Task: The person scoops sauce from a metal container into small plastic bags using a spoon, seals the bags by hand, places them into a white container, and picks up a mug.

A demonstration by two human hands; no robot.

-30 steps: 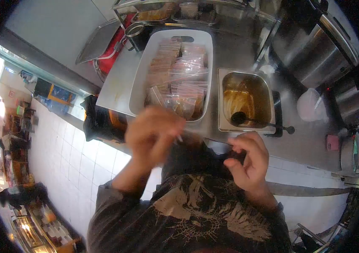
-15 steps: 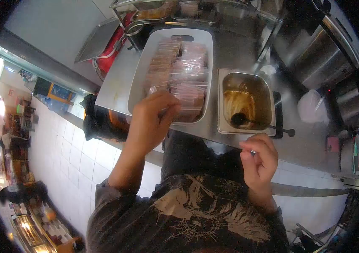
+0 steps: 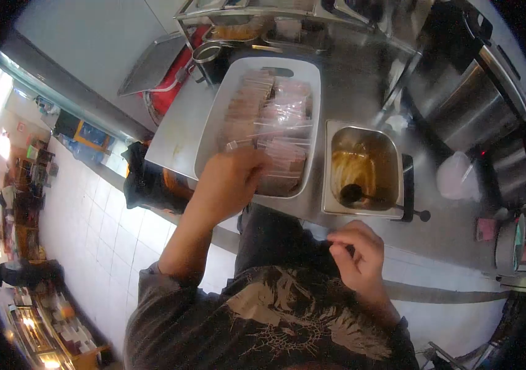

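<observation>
A white tub [image 3: 205,139] on the steel counter holds rows of small clear zip bags [image 3: 284,117] with brownish contents. My left hand [image 3: 229,179] reaches over the tub's near left corner, its fingers bent together at the bags; what they hold, if anything, is hidden. To the right, below a steel pan [image 3: 331,166], my right hand [image 3: 358,253] hangs in front of the counter's edge with its fingertips pinched. Anything between those fingertips is too small to make out. Inside the pan are brown sauce residue and a black ladle [image 3: 352,193].
A steel pot [image 3: 207,54] and a red object [image 3: 170,86] stand behind the tub on the left. Trays sit on a rack [image 3: 238,31] at the back. On the right are large steel pots [image 3: 472,98], a whitish plastic bag [image 3: 455,177] and a pink item [image 3: 485,229].
A second ago both hands were together before the tub with a bag-like item; they have since parted. My left hand moved to the bags in the tub. The view has tilted slightly.
</observation>
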